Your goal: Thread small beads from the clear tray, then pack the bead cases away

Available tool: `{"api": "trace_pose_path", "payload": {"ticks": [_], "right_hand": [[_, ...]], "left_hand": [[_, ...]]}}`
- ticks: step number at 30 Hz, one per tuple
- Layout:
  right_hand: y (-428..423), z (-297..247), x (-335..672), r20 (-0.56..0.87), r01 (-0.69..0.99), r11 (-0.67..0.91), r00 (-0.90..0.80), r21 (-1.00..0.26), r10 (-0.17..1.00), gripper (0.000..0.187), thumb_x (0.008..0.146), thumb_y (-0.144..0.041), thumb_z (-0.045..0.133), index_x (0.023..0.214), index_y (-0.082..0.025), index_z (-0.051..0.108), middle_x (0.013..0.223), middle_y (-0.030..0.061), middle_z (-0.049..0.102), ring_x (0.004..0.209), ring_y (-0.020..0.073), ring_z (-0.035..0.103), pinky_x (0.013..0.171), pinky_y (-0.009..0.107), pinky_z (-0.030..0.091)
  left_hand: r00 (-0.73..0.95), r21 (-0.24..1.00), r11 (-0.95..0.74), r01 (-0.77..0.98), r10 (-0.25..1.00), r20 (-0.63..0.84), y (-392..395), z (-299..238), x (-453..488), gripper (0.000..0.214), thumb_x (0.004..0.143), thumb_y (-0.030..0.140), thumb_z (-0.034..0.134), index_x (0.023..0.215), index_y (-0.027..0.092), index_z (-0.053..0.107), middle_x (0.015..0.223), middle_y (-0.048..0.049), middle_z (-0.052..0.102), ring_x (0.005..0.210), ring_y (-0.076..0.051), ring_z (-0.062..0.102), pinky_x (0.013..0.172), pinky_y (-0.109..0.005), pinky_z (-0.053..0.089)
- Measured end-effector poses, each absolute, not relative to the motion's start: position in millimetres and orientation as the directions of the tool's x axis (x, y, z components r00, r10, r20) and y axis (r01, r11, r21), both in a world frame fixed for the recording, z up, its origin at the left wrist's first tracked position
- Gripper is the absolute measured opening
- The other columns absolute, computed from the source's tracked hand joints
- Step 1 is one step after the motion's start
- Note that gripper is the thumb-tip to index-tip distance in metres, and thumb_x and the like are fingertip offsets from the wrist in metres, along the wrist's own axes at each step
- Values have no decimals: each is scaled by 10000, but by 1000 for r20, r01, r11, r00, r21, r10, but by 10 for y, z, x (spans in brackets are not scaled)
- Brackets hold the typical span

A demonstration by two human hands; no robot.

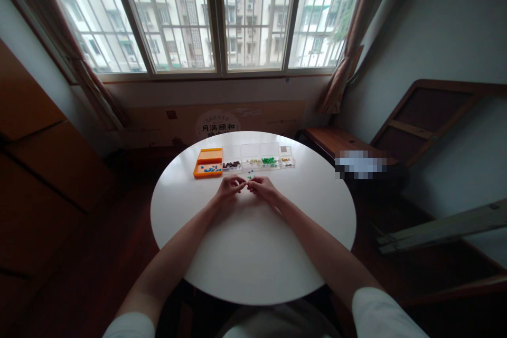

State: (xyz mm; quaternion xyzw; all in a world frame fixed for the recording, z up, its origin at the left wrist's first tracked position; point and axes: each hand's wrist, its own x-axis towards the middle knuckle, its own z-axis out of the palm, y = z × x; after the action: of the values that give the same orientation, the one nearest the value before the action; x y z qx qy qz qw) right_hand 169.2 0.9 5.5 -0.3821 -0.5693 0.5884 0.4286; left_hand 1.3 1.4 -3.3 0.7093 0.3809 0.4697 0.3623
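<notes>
My left hand (230,186) and my right hand (262,188) meet fingertip to fingertip over the middle of the white round table (257,259). Both are closed in a pinch; whatever sits between the fingers is too small to make out. Just beyond my right hand lie a few loose blue and green pieces (250,174), like beads. An open orange box (209,153) with blue pieces (212,169) stands past my left hand. Beside it, open clear compartment boxes (259,149) hold dark brown pieces (231,165), pale yellow ones (254,161), green ones (269,160) and gold ones (285,160).
A wooden bench (340,143) with a blurred pale item (359,164) stands right of the table. Beyond the table are a printed cardboard panel (158,121) and a barred window (253,16). A wooden cabinet (35,169) is on the left.
</notes>
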Motion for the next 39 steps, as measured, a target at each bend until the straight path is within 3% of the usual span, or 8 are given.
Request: {"api": "trace_pose_path", "payload": {"ticks": [39], "right_hand": [[-27,87,1705,53,-80,26,-358,-996,932,203,618,-317,652,680,-123,649,594,23,609,525,87,494,519,222,359]], "left_hand": [[259,869,-452,202,880,398,19,-40,17,305,688,383,632,757,87,652,713,-63,621,468,-67,526,405,-178,454]]}}
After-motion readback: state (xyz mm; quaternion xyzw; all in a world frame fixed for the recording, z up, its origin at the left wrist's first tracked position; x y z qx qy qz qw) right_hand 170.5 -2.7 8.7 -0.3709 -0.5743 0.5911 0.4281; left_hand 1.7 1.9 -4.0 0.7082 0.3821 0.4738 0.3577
